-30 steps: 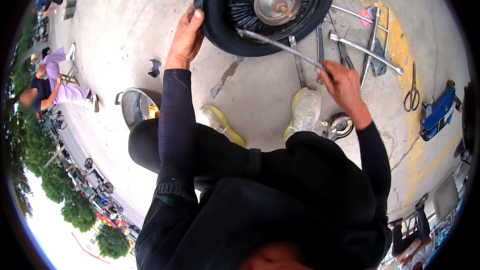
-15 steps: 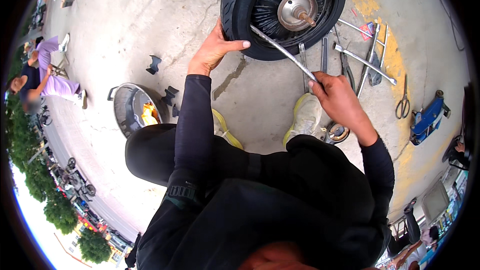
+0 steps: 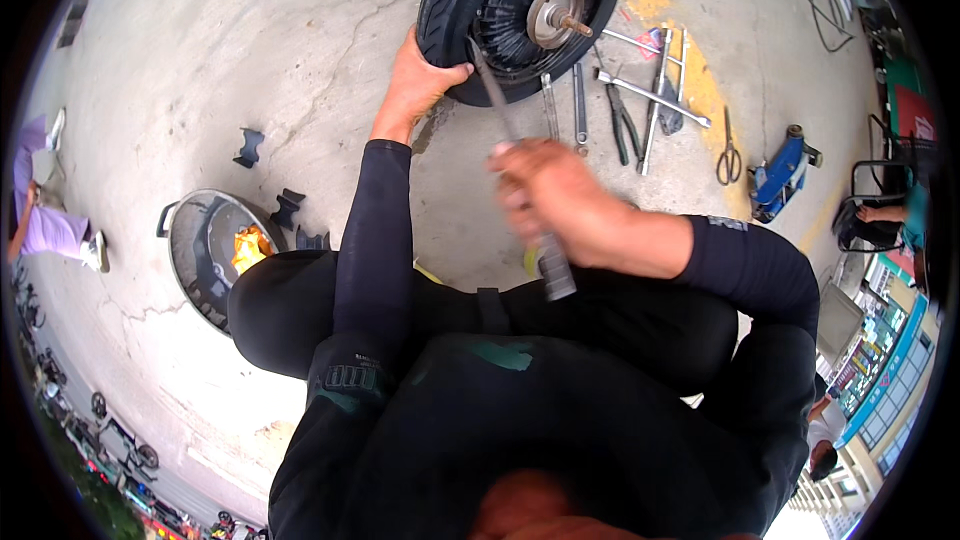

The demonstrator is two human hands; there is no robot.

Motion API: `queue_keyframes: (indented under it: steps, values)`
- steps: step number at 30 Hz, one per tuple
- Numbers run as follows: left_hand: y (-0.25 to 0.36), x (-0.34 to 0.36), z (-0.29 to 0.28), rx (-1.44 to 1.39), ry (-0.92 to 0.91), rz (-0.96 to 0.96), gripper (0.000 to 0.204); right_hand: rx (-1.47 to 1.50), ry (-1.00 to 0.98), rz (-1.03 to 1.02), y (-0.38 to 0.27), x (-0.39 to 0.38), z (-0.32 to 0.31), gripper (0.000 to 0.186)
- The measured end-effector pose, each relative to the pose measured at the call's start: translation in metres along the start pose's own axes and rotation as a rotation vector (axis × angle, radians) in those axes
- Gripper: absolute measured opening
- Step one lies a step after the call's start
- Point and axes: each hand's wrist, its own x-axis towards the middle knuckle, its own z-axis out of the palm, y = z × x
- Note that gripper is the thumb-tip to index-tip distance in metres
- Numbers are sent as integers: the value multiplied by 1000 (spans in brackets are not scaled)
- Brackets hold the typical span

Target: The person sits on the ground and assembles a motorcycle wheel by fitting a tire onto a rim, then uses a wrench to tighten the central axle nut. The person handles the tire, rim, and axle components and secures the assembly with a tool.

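Two hands on the job. Left hand is clamped over the tread of the small black wheel, which stands tilted on the concrete ahead of my knees, axle stub pointing right. Right hand is fisted around the grip of a long tyre lever; its tip sits at the tyre's near edge, right beside my left fingers. The hand is motion-blurred, so I can't tell exactly how the tip is seated.

Risks as I judge them:
- lever pops off the bead under load and the tip hits my left fingers, too close
- wheel is only hand-braced, so it could roll or tip
- loose wrenches and pliers lie just beyond the wheel, a trip and slip hazard
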Motion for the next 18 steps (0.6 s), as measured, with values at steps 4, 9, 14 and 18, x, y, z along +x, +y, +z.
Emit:
queue_keyframes:
  steps: [4, 9, 14, 18]
  values:
    - [12, -9, 10, 63, 36, 1, 68, 201, -267, -161, 14, 37, 85, 33]
    - [-17, 12, 15, 42, 31, -14, 63, 37, 26, -103, 5, 12, 67, 31]
    - [-22, 17, -8, -104, 53, -15, 57, -537, -30, -35, -83, -104, -14, 27]
    - [-16, 13, -9, -133, 33, -22, 56, -1111, 60, -415, -92, -68, -122, 28]
